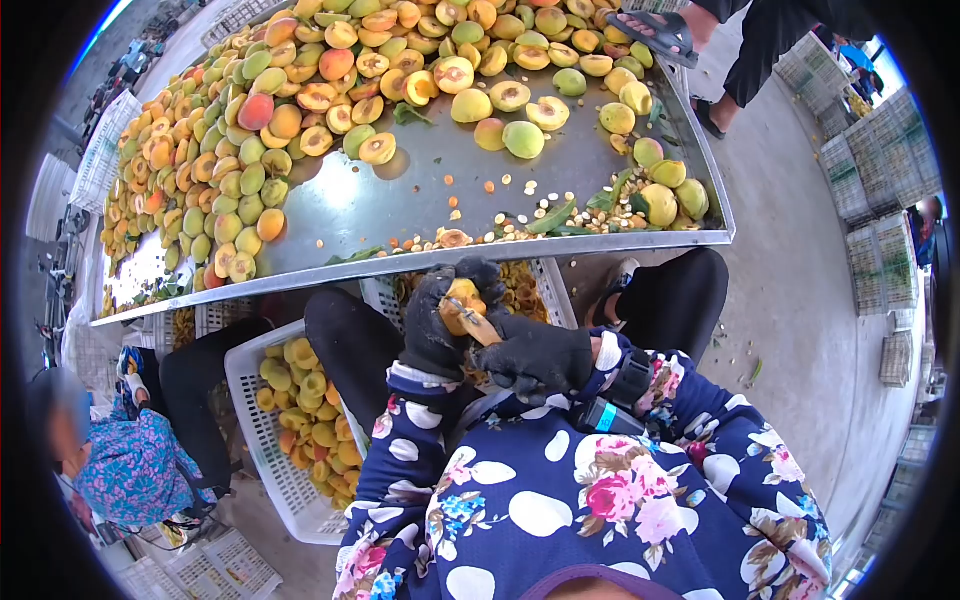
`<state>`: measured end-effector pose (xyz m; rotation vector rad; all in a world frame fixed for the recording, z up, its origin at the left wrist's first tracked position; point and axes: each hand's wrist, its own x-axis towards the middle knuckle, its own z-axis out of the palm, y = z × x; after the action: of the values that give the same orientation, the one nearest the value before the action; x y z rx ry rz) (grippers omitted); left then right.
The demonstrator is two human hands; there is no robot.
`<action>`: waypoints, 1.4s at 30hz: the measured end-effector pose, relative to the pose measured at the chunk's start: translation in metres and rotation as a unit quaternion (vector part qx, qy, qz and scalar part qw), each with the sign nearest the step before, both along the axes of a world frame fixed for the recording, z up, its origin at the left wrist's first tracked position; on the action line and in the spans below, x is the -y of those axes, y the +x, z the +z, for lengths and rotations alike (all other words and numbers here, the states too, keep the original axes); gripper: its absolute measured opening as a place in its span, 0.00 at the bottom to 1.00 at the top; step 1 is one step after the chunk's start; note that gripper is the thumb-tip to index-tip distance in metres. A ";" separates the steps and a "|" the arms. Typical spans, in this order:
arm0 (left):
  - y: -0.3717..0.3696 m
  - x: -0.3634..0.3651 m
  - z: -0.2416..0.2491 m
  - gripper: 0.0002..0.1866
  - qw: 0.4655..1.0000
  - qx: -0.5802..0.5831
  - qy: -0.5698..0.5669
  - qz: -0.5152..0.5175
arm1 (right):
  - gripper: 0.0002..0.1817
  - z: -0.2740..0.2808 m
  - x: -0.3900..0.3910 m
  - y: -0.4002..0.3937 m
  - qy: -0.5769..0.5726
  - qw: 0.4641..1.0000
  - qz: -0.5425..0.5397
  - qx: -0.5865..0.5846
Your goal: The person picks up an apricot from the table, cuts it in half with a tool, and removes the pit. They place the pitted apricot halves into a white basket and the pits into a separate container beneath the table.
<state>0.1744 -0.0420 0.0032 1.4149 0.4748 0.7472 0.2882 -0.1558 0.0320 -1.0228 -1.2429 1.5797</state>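
Observation:
Both hands wear dark, dirty gloves and meet just below the metal table's front edge. My left hand (432, 318) is wrapped round a yellow-orange fruit (463, 298). Against that fruit, my right hand (540, 350) grips a tool with a light wooden handle (481, 328); its working end is hidden at the fruit. Under the hands stands a white basket (562, 296) holding cut fruit pieces (522, 284). Above them, the metal table (340, 215) bears a large heap of whole and halved fruit (290, 95).
At the left, a white crate (252, 440) holds fruit halves. A co-worker (140, 465) sits at the far left. Another person's sandalled foot (660, 35) is at the table's right corner. Pits and leaves (553, 217) lie along the front rim. Stacked crates (880, 265) stand at the right.

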 end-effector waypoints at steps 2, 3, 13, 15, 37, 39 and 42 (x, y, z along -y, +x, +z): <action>0.000 -0.004 -0.005 0.19 0.998 -0.034 -0.023 -0.056 | 0.11 0.030 -0.001 0.001 -0.109 0.994 -0.019 0.009; 0.001 -0.004 -0.007 0.19 0.998 -0.031 -0.023 -0.053 | 0.12 0.041 -0.002 0.002 -0.216 0.976 -0.036 0.019; 0.007 0.007 -0.039 0.18 0.934 0.096 -0.327 0.107 | 0.15 0.012 -0.002 -0.014 -0.179 0.972 -0.072 0.136; 0.008 0.008 -0.041 0.17 0.964 0.036 -0.215 0.154 | 0.14 -0.007 -0.003 -0.017 -0.057 0.934 -0.109 0.334; -0.164 -0.048 0.062 0.20 0.953 0.190 -0.173 0.164 | 0.17 -0.100 0.032 0.031 -0.106 0.882 -0.056 0.455; -0.207 -0.058 0.053 0.21 0.927 0.074 -0.140 0.339 | 0.26 -0.212 0.061 0.045 -0.105 0.808 0.164 0.555; -0.246 -0.084 0.021 0.12 0.877 -0.300 -0.010 0.377 | 0.26 -0.281 0.071 0.054 -0.003 0.794 0.247 0.555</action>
<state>-0.0720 0.0420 0.0243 1.4221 1.5782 0.8909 0.3419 -0.2269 -0.2494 -1.8537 -2.4503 1.2796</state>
